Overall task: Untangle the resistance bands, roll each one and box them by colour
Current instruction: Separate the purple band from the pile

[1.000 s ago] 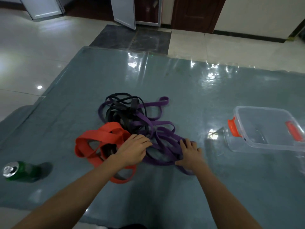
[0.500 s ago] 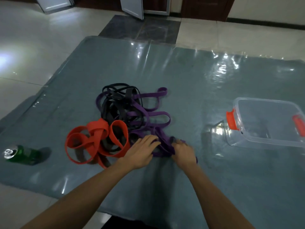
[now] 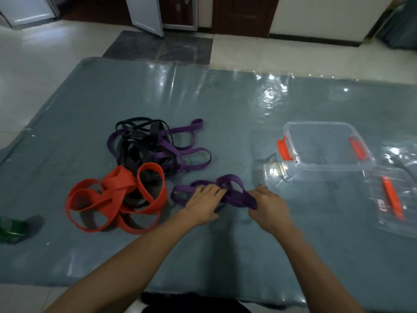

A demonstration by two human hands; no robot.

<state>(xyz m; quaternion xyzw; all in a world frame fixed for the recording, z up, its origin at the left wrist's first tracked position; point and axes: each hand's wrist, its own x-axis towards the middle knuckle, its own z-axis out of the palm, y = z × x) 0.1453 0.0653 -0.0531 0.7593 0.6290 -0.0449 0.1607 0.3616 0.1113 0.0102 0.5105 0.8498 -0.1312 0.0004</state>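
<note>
Resistance bands are the whole job here, and one purple band (image 3: pixel 229 192) is lying apart from the rest, a bit left of the clear box (image 3: pixel 293 129). It's pinned under the mostly straight fingers of the left hand (image 3: pixel 203 203), while its box-side end is wrapped in the curled fingers of the right hand (image 3: pixel 268 206). Soft, floppy, grippy rubber is what's expected, so it should probably be taken by a flat end and rolled tight, since a loose coil will likely spring open. Further left of the box, the red band (image 3: pixel 112 195), black bands (image 3: pixel 135 150) and more purple are knotted together. No band is boxed yet; the lid (image 3: pixel 392 199) is parked just right of the box.
</note>
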